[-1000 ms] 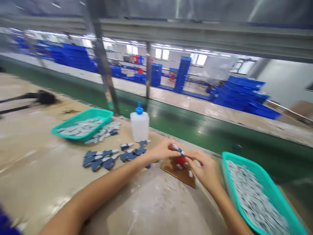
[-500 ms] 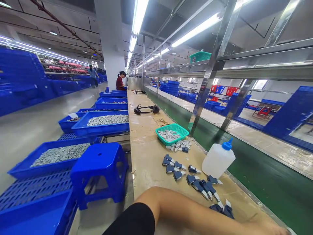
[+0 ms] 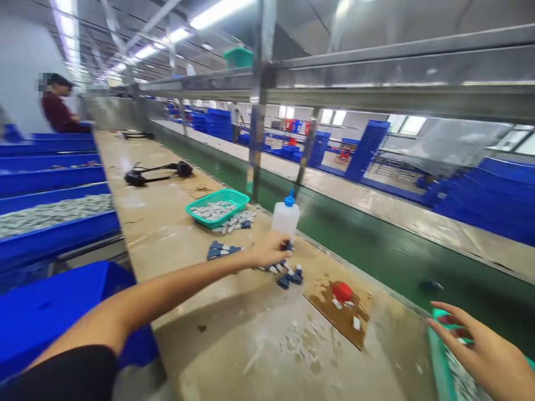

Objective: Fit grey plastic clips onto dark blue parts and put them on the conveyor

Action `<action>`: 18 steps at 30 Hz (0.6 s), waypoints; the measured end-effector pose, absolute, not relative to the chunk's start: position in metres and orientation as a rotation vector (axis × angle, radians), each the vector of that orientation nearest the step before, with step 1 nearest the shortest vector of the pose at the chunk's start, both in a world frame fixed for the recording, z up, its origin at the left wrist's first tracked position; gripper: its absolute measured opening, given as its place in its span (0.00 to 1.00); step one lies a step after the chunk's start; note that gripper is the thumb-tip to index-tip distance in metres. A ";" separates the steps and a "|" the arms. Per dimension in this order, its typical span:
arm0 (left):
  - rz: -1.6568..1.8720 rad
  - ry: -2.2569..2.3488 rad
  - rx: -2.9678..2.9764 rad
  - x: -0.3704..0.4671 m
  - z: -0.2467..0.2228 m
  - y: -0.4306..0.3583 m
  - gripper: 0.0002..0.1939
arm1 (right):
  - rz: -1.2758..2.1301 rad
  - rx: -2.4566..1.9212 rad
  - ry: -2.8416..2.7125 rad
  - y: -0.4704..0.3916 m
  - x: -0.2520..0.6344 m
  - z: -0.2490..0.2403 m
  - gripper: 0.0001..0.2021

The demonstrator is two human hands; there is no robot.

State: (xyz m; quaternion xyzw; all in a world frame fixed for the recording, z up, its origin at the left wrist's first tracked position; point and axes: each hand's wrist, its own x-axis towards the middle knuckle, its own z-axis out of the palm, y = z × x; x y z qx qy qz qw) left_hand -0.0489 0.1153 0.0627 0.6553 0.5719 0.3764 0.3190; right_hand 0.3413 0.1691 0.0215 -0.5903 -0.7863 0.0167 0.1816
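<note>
My left hand [image 3: 271, 250] reaches over the table in front of the white squeeze bottle [image 3: 286, 217] with a blue nozzle. Its fingers are closed on a small dark blue plastic piece [image 3: 286, 245], partly hidden by the hand. Beneath and beside it lie several dark blue pieces with white tips [image 3: 288, 278], and more rest to its left. At the right, my right hand [image 3: 480, 340] is held with fingers apart above a green basket [image 3: 438, 356] of small white pieces, holding nothing I can see. A blurred dark piece [image 3: 430, 286] is over the green belt.
A wet brown board [image 3: 334, 317] bears a red round object [image 3: 343, 291] and white bits. Farther up the table are another green basket [image 3: 219, 209] and black head straps [image 3: 159, 172]. A blue stool [image 3: 54, 301] and blue trays stand left. A person in dark red sits far left.
The view has swung right. My left hand has moved from the lower right edge to the dark blue pieces by the bottle. My right hand, the wet board and the near basket have come into view.
</note>
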 end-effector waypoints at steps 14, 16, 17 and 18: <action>-0.292 2.116 2.393 -0.102 0.056 0.111 0.14 | 0.108 -2.057 -2.386 0.158 0.363 0.026 0.21; -0.361 2.107 2.395 -0.105 0.054 0.110 0.17 | 0.125 -2.071 -2.352 0.156 0.363 0.026 0.20; -0.389 2.137 2.394 -0.105 0.053 0.109 0.19 | 0.121 -2.074 -2.334 0.155 0.362 0.026 0.20; -0.411 2.191 2.392 -0.105 0.052 0.108 0.21 | 0.108 -2.072 -2.317 0.154 0.360 0.026 0.20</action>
